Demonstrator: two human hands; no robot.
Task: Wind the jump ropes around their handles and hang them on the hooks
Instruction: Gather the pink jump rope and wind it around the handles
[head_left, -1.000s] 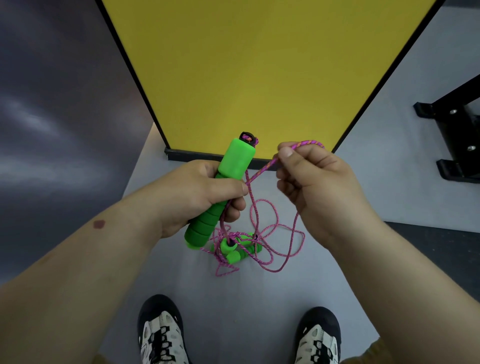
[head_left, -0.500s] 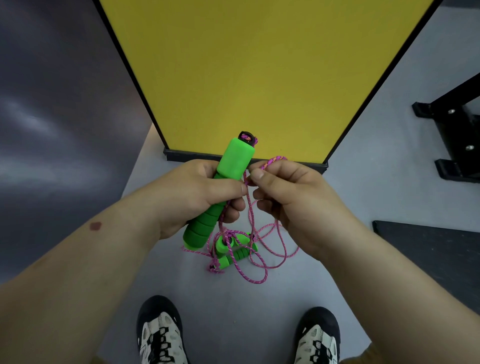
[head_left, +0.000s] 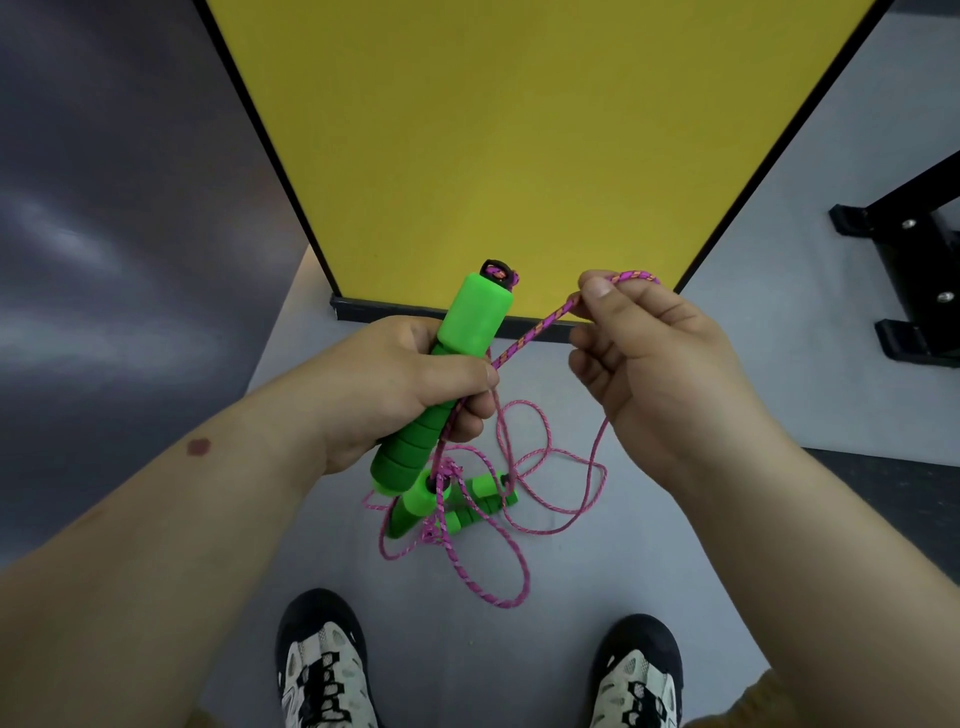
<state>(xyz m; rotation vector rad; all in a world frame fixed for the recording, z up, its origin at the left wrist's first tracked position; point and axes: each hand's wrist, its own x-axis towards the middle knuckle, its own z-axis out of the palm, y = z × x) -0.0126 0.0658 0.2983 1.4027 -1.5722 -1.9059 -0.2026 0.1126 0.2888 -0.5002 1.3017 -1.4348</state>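
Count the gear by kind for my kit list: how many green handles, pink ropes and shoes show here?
Green handles: 3, one gripped by the left hand at, two on the floor at and.
Pink ropes: cannot separate; one tangle, a strand pinched by the right hand.
Shoes: 2.
Total: 5, plus rope.

A yellow panel with a black frame stood upright on the grey floor. A dark wall ran along the left. At the right edge was a black stand with bolted feet, and a dark mat lay below it. Two black-and-white shoes showed at the bottom.
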